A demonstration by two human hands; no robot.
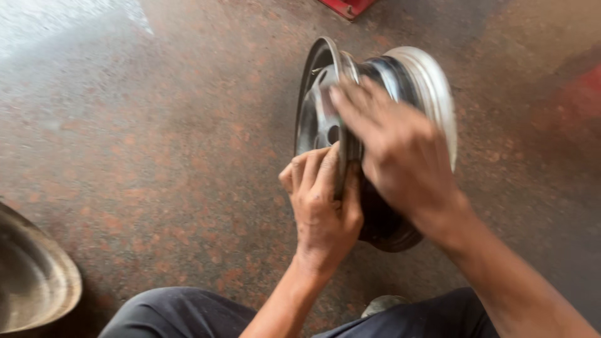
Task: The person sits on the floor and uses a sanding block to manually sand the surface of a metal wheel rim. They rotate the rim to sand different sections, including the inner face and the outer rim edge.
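Note:
A bare steel wheel rim (432,87) stands on its edge on the speckled stone floor, just right of the middle of the head view. My left hand (322,203) grips the rim's near flange from below, fingers curled over its edge. Across the top of the same flange lies my right hand (397,153), blurred by motion, its fingers spread flat on the metal. The rim's dished face with its holes (316,122) shows to the left of my hands. Both hands hide the rim's lower middle.
A curved metal dish or second rim (31,281) lies at the lower left corner. A red object (347,6) sits at the top edge and another red shape (585,94) at the right. My dark trouser knees (169,313) fill the bottom edge.

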